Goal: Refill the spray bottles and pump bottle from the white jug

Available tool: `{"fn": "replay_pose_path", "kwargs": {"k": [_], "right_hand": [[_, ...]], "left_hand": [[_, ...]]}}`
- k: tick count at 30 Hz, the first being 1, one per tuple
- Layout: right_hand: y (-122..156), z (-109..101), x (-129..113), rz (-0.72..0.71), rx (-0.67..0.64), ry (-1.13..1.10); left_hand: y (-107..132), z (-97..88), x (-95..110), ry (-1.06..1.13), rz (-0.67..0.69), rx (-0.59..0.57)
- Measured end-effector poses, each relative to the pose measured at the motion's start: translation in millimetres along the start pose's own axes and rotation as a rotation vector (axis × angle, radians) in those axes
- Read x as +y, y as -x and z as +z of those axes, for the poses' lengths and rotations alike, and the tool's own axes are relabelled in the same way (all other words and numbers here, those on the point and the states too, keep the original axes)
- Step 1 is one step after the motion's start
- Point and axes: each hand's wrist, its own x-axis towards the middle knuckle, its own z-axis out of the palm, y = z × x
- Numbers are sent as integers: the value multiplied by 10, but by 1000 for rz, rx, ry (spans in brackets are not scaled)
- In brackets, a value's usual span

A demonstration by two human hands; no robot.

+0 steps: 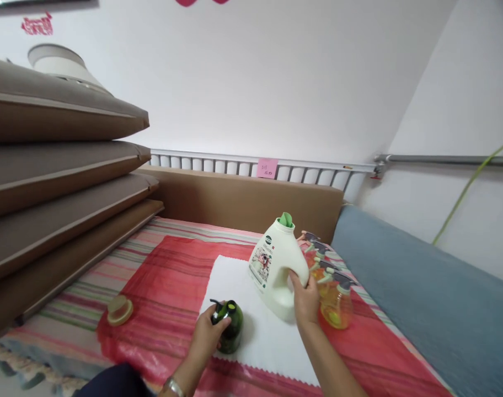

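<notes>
My left hand (205, 334) is closed around a dark green bottle (230, 326) that stands on a white cloth (260, 331). My right hand (304, 299) grips the handle of a large cream jug (276, 264) with a green spout, which is tilted on the same cloth. Just right of the jug stand several orange spray bottles (335, 300) with grey triggers.
A round tan lid (119, 310) lies on the red sheet (169, 286) at the left. Stacked brown cushions (57, 187) fill the left side. A brown board (243, 201) and a white radiator stand behind. A blue-grey padded surface (417, 298) runs along the right.
</notes>
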Motion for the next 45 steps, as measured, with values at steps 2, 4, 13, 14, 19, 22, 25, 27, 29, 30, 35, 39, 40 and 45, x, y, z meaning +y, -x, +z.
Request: {"fn": "replay_pose_path", "kwargs": {"k": [2,4,13,14,19,22,25,27,29,30,35,39,40,45], "right_hand": [[-5,184,80,1,-28,-18],[12,314,163,-3,-75,-27],[-103,471,502,-24,-159,-83],[-105,461,535,-35,-136,-103],[166,279,642,-69,-2,-216],[416,195,601,-78,-16,-271],[557,187,500,-102,-72,-313],[589,193,445,-113,-111,-334],[598,188,423,-109,-147,-351],[599,180,424,-103,-163,-358],[597,133,468,-80,-200,-376],[587,134,477,-80,-214,-398],[587,137,475,-79,-223,-401],[626,143,458,-61,-288,-418]], "left_hand": [[1,4,-7,16,9,7],[6,-2,-2,37,10,8],[-14,-69,37,102,-42,-23],[-16,-88,21,113,-37,-21],[33,-326,132,200,33,98],[118,-489,532,332,194,251],[200,-500,1065,421,404,303],[226,-413,1356,485,518,292],[226,-287,1532,500,584,266],[216,-220,1574,489,601,250],[119,41,1485,399,605,213],[27,140,1302,369,579,222],[6,155,1264,367,576,226],[-71,201,1105,329,547,234]]}}
